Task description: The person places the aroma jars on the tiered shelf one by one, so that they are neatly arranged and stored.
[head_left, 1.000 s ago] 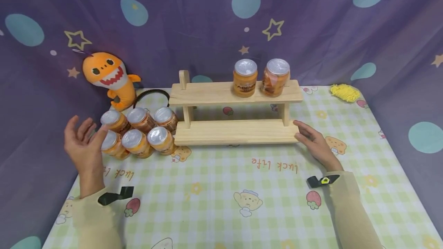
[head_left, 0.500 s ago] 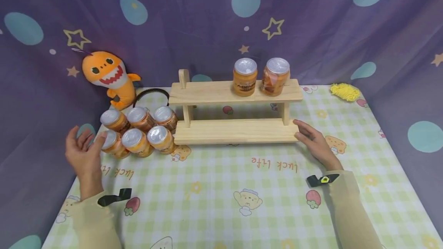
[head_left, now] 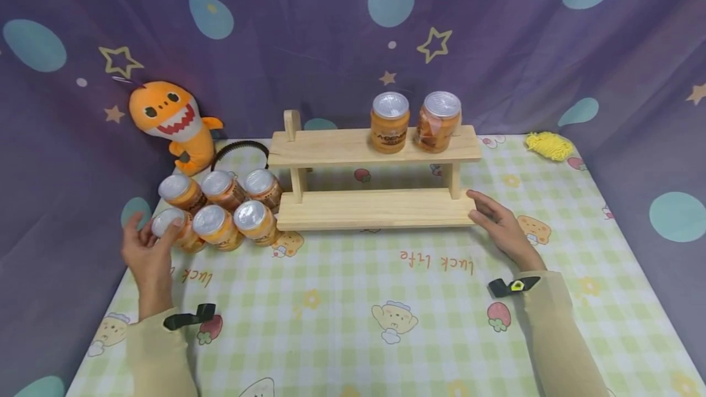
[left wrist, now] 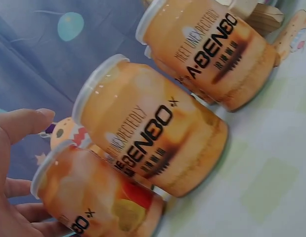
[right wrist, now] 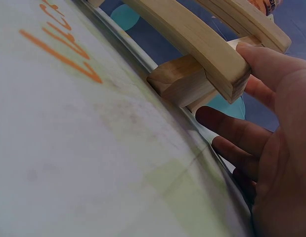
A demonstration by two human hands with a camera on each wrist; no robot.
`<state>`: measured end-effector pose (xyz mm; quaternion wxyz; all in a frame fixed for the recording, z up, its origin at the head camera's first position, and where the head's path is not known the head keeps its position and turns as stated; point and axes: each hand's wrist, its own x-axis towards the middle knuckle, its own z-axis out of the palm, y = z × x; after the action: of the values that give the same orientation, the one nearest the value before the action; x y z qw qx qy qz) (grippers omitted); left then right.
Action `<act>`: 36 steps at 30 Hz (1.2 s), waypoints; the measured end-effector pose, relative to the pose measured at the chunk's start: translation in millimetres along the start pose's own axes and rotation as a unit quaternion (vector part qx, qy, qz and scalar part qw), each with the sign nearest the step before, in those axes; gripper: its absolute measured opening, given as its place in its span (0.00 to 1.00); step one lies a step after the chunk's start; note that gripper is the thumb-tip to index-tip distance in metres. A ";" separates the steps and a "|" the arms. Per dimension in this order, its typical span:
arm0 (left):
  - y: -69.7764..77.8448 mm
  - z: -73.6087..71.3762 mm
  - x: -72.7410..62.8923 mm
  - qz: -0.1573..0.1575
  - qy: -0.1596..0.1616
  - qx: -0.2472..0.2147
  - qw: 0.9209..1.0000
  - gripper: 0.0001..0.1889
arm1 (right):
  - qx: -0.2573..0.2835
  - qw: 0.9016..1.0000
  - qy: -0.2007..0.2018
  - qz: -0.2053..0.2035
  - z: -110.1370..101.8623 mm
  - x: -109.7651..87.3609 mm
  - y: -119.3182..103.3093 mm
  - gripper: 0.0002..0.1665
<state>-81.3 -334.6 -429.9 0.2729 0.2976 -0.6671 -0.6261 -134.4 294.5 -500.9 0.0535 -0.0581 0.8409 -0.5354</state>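
At the front left, my left hand [head_left: 149, 262] reaches around the nearest orange jar [head_left: 190, 239] of a cluster. In the left wrist view, the thumb stands apart above that jar's [left wrist: 103, 190] silver lid, and the other fingers spread along its far side. My right hand [head_left: 504, 230] holds the right end of a two-tier wooden shelf [head_left: 375, 210], at its lower board. The right wrist view has the board's end [right wrist: 227, 74] between thumb and index finger, the remaining fingers loosely extended below. Two orange jars stand on the upper board, one of them a labelled jar [head_left: 390, 124].
Several more silver-lidded jars [head_left: 217, 228] stand close together, left of the shelf. Behind them are an orange shark plush [head_left: 176, 121] and a black hoop [head_left: 242, 144]. A yellow yarn bundle [head_left: 550, 146] lies at the back right of the checkered tablecloth [head_left: 331, 323].
My left hand has come down and then right, from above the jars to around the front-left jar. My right hand stays at the shelf's end, and the jars keep their places.
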 end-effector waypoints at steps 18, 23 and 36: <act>-19.8 3.8 0.2 0.029 0.002 0.023 0.999 0.38 | -0.007 1.000 0.000 0.005 -0.8 -0.4 1.3 0.32; -26.4 3.5 1.9 0.047 0.012 0.026 0.998 0.35 | 0.002 1.000 -0.002 0.004 -0.1 -1.9 -2.8 0.33; -40.4 5.5 5.2 0.097 0.027 -0.042 0.994 0.33 | 0.007 1.000 -0.002 0.003 -0.7 -1.2 -1.1 0.32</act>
<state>-86.7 -336.3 -470.7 0.3624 0.2366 -0.6585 -0.6157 -133.2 294.9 -499.5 0.0572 -0.0570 0.8374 -0.5406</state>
